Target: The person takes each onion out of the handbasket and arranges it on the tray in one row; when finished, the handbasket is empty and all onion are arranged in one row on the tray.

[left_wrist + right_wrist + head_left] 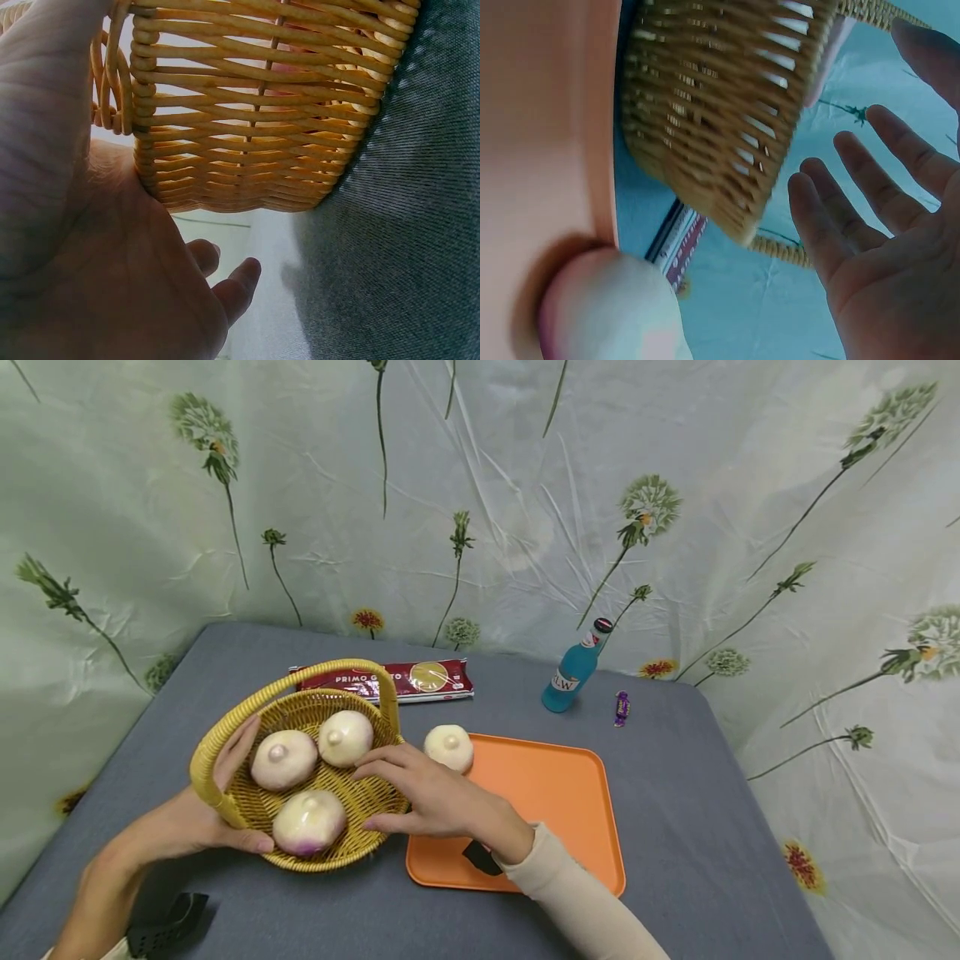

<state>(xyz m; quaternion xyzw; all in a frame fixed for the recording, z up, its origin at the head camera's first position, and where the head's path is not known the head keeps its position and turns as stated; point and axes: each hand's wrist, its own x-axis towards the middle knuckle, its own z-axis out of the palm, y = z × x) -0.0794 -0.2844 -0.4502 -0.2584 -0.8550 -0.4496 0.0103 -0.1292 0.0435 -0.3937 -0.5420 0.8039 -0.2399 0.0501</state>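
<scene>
A yellow wicker basket point(386, 852) with an arched handle stands at the left of the table, holding a left turnip point(283, 760), a far turnip point(346, 737) and a near turnip point(310, 822), all white and purple. My left hand point(187, 818) rests against the basket's left side, thumb at the near rim, fingers reaching along the far side, fairly straight. In the left wrist view its fingertips point(241, 285) extend past the wickerwork. My right hand point(435, 793) hovers by the right rim, fingers spread and holding nothing. One more turnip point(448, 748) sits on the orange tray point(547, 785).
Behind the basket lies a red packet point(450, 680). A blue bottle point(572, 675) lies or stands at the back right, which I cannot tell, with a purple wrapped candy point(622, 708) beside it. Floral sheeting point(510, 527) hangs beyond the table point(697, 827).
</scene>
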